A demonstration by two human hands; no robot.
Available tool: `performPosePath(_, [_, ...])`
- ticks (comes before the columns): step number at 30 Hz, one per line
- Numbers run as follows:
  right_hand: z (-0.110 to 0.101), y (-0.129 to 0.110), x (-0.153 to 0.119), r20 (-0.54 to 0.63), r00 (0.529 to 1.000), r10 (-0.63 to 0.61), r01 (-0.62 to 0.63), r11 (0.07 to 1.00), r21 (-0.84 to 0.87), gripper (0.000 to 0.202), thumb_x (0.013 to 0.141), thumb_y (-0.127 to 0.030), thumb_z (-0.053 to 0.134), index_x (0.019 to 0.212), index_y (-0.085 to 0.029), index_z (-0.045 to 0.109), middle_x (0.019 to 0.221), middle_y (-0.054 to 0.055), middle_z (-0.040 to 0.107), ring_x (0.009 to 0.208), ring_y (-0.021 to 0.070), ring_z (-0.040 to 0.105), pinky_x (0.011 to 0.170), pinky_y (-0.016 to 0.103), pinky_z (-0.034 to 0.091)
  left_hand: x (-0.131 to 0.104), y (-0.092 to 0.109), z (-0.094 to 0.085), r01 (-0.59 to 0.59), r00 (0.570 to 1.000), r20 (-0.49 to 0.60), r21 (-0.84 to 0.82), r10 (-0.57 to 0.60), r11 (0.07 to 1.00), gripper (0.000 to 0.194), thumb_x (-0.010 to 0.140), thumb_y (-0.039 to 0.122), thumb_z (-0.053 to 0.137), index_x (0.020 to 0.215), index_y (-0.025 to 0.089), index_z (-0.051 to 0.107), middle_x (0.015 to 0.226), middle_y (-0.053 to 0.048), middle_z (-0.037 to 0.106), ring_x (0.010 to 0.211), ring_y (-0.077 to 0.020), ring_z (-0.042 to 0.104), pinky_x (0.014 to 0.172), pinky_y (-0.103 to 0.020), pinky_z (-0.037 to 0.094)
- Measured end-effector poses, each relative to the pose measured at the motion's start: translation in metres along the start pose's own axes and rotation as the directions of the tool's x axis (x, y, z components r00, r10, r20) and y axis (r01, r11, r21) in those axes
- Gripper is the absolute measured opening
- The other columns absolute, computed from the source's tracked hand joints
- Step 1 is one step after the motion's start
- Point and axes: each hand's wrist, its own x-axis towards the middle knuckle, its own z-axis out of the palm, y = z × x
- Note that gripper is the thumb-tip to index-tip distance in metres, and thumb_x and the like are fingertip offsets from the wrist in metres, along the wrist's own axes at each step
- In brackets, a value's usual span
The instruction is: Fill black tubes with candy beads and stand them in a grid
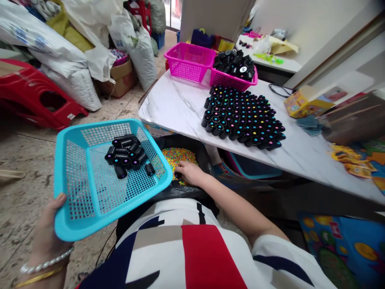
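Note:
My left hand (51, 224) grips the near left rim of a light blue plastic basket (63, 160), its thumb over the edge. A small pile of short black tubes (126, 152), some with coloured dots in their ends, lies in this tilted basket. My right hand (189, 173) is down among many tiny coloured balls (180, 155) in a black plastic bag (204, 156). Its fingers are closed on a dark piece that looks like one of the black tubes, mostly hidden by the fingers and balls.
On the white marbled table (168, 104) stand rows of upright black tubes (240, 116) with coloured centres. Behind them are a pink basket (189, 60) and another pink basket (234, 82) heaped with black parts. Red stools (36, 92) and white sacks (141, 56) crowd the left.

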Motion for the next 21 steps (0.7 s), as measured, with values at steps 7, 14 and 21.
performPosePath(7, [-0.002,0.004,-0.009,-0.055,0.995,-0.083,0.095,0.954,0.285,0.040,0.073,-0.003,0.062,0.109,-0.020,0.069,0.099,0.005,0.062,0.089,0.0170,0.059,0.080,0.027,0.046,0.001,-0.005,0.000,-0.012,1.000,-0.015,-0.037,0.012,0.999,0.030,0.072,0.023,0.067,0.101,0.016,0.071,0.091,-0.006,0.073,0.100,-0.0318,0.064,0.086,-0.044,0.054])
performPosePath(14, [-0.008,0.019,-0.045,-0.073,0.969,0.236,-0.040,0.440,0.897,0.039,0.068,-0.022,0.076,0.106,-0.019,0.068,0.098,0.002,0.067,0.080,0.0148,0.064,0.074,0.029,0.053,0.003,-0.007,0.002,0.035,0.999,0.023,-0.056,-0.034,0.998,0.035,0.065,0.024,0.073,0.099,0.015,0.071,0.086,-0.005,0.073,0.096,-0.0334,0.066,0.084,-0.046,0.055])
performPosePath(21, [-0.027,0.000,-0.062,-0.146,0.926,0.349,-0.056,0.508,0.860,0.035,0.069,-0.020,0.075,0.104,-0.018,0.069,0.091,0.003,0.070,0.080,0.0154,0.064,0.078,0.030,0.052,-0.004,-0.004,0.005,0.084,0.996,-0.018,0.039,-0.083,0.996,0.049,0.055,0.033,0.079,0.103,0.025,0.072,0.084,-0.004,0.073,0.101,-0.0404,0.063,0.074,-0.050,0.061])
